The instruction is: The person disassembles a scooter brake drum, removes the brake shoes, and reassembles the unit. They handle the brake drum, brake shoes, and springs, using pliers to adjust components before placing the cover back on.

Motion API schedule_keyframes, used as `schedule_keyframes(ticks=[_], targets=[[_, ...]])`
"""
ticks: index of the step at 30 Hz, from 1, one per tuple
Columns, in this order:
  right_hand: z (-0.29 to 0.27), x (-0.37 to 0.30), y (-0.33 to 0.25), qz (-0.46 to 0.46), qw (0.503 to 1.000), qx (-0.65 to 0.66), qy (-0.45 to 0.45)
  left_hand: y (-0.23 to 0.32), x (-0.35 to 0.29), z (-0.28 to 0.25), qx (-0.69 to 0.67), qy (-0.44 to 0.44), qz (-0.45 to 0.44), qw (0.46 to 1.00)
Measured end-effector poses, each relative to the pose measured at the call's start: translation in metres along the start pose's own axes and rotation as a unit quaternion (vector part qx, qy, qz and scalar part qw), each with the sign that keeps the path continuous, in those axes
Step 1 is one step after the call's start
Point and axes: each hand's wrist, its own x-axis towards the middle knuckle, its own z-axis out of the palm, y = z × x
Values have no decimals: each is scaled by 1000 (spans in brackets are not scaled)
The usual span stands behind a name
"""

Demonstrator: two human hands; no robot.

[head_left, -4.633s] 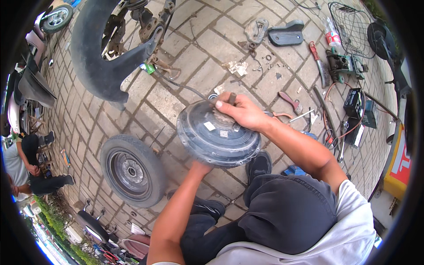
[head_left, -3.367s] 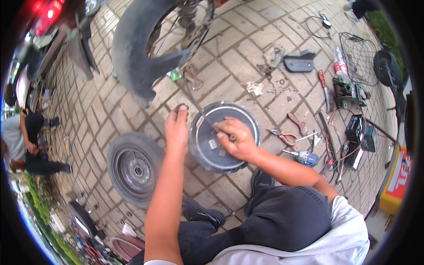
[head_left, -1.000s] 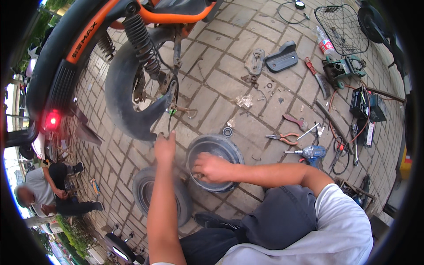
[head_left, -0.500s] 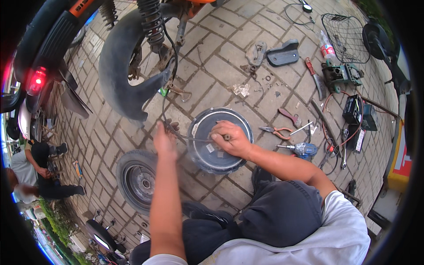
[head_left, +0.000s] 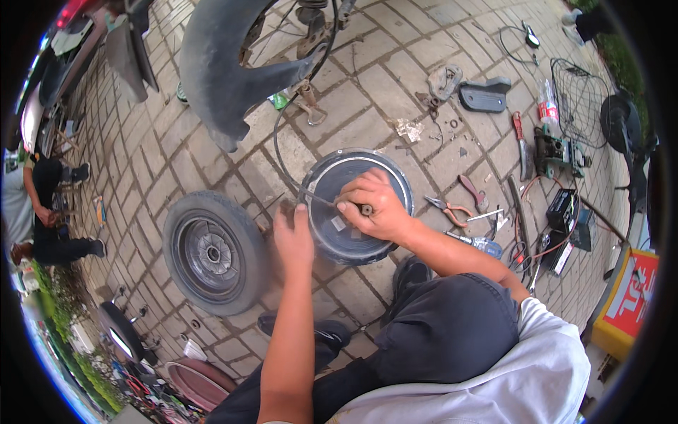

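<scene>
A round hub motor (head_left: 328, 237), dark with a pale metal rim, lies flat on the paving in front of me. My right hand (head_left: 374, 208) is over its middle, fingers closed round the black cable (head_left: 286, 168) beside the stubby axle end (head_left: 366, 210). The cable curves up and away toward the scooter's rear fork. Just left of the motor, below the cable, my left hand (head_left: 293, 237) is raised with its fingers apart and nothing seen in them; it is slightly blurred. To its left lies a wheel with a tyre (head_left: 176, 265).
Pliers (head_left: 450, 210), a blue power drill (head_left: 484, 245) and a red-handled tool (head_left: 521, 145) lie at right. A black plastic part (head_left: 485, 94) and a wire basket (head_left: 579, 99) are farther off. The scooter's mudguard (head_left: 212, 71) overhangs the far left. Another person (head_left: 53, 205) sits at far left.
My view has shifted, bringing the whole tyred wheel into sight. My left hand has come off the cable and lies closer to the motor's left rim. The right hand keeps its hold at the axle.
</scene>
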Motion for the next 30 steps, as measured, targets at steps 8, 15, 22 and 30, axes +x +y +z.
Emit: schedule_keyframes(ticks=[8, 15, 22, 30], targets=[[1, -7, 5, 57, 998, -21, 21, -18, -10, 25, -152, -35, -5, 988], [8, -5, -3, 4, 999, 53, -10, -21, -36, 31, -386, -27, -75, 919], [-32, 33, -51, 129, 988, 75, 46, 55, -31, 13, -323, 3, -2, 947], [-52, 66, -100, 111, 984, 81, 113, 120, -37, -28, -386, -58, -2, 921]])
